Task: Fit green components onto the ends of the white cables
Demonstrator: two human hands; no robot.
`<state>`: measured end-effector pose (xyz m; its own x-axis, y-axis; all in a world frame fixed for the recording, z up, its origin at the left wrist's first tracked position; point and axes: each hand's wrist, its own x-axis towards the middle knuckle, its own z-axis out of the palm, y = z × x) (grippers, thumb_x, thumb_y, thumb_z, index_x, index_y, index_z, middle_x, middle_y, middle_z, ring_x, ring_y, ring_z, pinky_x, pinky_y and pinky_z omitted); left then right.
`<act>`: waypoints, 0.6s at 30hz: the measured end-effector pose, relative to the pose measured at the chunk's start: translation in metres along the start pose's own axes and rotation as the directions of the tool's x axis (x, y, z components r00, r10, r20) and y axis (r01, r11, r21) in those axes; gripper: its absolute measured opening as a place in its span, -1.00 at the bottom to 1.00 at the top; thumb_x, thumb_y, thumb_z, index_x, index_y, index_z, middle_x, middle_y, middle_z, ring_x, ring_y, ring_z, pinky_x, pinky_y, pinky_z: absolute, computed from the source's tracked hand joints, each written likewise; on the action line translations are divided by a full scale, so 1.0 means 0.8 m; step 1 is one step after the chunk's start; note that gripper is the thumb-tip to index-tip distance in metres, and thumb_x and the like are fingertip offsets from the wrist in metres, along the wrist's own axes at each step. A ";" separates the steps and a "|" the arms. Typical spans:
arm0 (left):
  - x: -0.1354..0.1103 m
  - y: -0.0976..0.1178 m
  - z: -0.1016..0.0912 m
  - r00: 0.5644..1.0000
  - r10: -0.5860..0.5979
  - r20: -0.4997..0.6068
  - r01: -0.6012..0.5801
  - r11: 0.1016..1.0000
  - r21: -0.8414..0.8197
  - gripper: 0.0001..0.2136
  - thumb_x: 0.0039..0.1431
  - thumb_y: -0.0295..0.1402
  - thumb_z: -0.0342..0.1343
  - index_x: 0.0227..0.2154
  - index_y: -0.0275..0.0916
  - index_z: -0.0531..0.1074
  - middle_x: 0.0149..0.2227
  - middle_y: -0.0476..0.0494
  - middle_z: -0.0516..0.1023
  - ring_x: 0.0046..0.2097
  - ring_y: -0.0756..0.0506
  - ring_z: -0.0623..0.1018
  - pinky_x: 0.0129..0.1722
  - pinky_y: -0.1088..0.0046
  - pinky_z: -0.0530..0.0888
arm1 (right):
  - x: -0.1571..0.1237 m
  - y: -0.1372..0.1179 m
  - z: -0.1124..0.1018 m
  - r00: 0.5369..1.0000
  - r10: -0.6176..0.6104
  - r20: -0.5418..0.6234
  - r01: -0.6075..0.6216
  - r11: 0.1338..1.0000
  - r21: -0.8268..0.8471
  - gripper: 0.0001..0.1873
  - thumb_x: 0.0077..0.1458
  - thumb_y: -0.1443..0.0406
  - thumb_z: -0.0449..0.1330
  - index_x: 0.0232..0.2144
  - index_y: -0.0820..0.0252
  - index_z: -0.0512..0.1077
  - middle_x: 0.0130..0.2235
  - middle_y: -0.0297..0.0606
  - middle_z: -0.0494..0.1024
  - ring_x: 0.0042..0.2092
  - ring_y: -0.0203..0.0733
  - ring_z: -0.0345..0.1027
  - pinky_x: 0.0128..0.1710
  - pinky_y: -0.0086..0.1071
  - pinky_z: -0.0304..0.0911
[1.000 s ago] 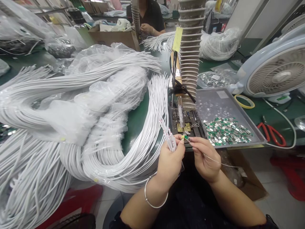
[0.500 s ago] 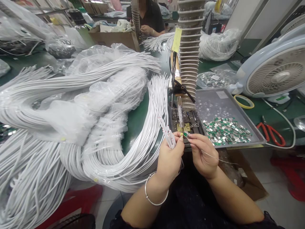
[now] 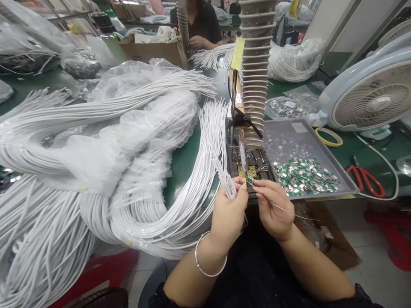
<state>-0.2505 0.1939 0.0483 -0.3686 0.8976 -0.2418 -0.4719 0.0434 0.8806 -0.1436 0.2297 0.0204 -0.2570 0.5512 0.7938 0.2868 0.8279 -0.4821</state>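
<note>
Left hand [image 3: 228,217] is clenching a small bunch of white cables [image 3: 227,185] upright, their red-marked ends fanning up past the fingertips. Right hand [image 3: 276,209] is pinching a tiny green component [image 3: 250,181] between thumb and forefinger, a thin wire [image 3: 290,213] trailing off to the right; the component is sitting just beside the left fingertips, almost touching them. Both hands are hovering at the edge of a dark work fixture [image 3: 253,159], near a gold-coloured pad [image 3: 247,172] and below a clamped, rod-like tool [image 3: 243,156]. To the right, a metal tray [image 3: 300,137] is holding a heap of green-and-silver parts [image 3: 305,176]. Bagged coils of white cable [image 3: 128,128] are covering the bench on the left, and farther off a co-worker's hands [image 3: 197,42] are working at another bench.
</note>
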 end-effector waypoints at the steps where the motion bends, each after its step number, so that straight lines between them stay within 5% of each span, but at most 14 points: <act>1: 0.000 0.001 0.000 1.000 0.000 0.000 0.000 1.000 -0.005 -0.85 0.04 -0.44 0.08 -0.59 -0.28 0.27 -0.32 -0.04 0.39 -0.40 0.10 0.37 -0.33 0.56 0.33 | 0.000 0.000 0.000 1.000 0.001 0.001 -0.001 1.000 -0.004 -0.73 0.07 0.51 0.08 -0.18 0.18 0.40 -0.23 -0.14 0.51 -0.17 -0.17 0.44 -0.20 -0.24 0.44; 18: -0.001 -0.008 -0.003 1.000 -0.019 -0.014 0.020 0.999 0.048 -0.86 -0.02 -0.42 0.12 -0.60 -0.26 0.27 -0.41 -0.03 0.41 -0.42 0.07 0.40 -0.36 0.54 0.35 | -0.009 -0.001 -0.001 0.998 0.054 0.022 -0.055 0.998 0.032 -0.71 0.06 0.51 0.08 -0.19 0.16 0.41 -0.22 -0.15 0.50 -0.17 -0.16 0.43 -0.22 -0.23 0.43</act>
<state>-0.2489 0.1921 0.0417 -0.3709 0.8902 -0.2646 -0.4399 0.0825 0.8942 -0.1411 0.2251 0.0155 -0.2616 0.5973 0.7582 0.2709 0.7994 -0.5363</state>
